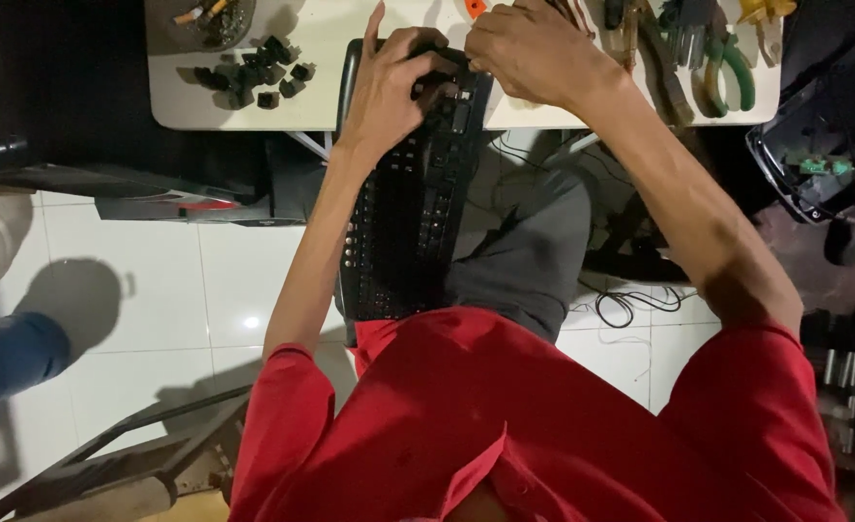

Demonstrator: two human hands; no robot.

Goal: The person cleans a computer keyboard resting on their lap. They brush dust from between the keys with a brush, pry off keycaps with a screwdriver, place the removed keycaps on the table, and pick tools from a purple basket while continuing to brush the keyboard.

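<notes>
A white rectangular table (253,101) is running along the top of the frame, carrying a loose pile of small black plastic keycaps (253,72) at upper left, a round grey ashtray (205,24) beside them, and green-handled pliers (727,68) at upper right.

The keyboard (410,208) is black plastic with a dull sheen, as are the loose keycaps (253,73). The table (321,92) top is smooth, matt and pale. The pliers (727,63) have green rubbery grips (jaw finish not discernible). The floor tiles (186,280) are white and glossy, reflecting a light. The shirt (543,425) is red matt cloth; the trousers (534,261) are grey cloth.
</notes>
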